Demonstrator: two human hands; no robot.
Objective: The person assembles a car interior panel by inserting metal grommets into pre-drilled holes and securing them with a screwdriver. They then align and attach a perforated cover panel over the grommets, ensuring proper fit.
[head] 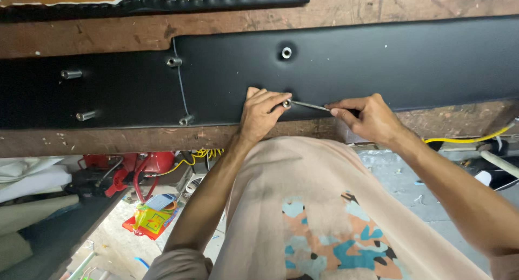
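you are at the fastening step: your left hand (260, 113) pinches a small metal fitting (286, 103) with its fingertips, right at the lower edge of the black upholstered panel (378, 58), which lies across the worn wooden bench (108, 34). your right hand (367, 117) is closed around a slim metal tool (311, 105); thumb and forefinger grip its shaft and its tip meets the fitting. so both hands are shut on something, the left one lightly, the right one more firmly.

i judge that the fitting is not yet fully seated, because it stands out from the panel edge. the move now calls for a steady left pinch so that the fitting does not spin, and for a tool kept in line with it so that it does not slip and scratch the black cover.

other metal fittings are in the panel: one round one (286, 53) above your hands, and several pins (71, 74) at the left part.

as for containers, i cannot see any open box or tray. below the bench there is only a red machine (154, 162) and a colourful packet (152, 220) on the floor; what is in it i cannot tell.
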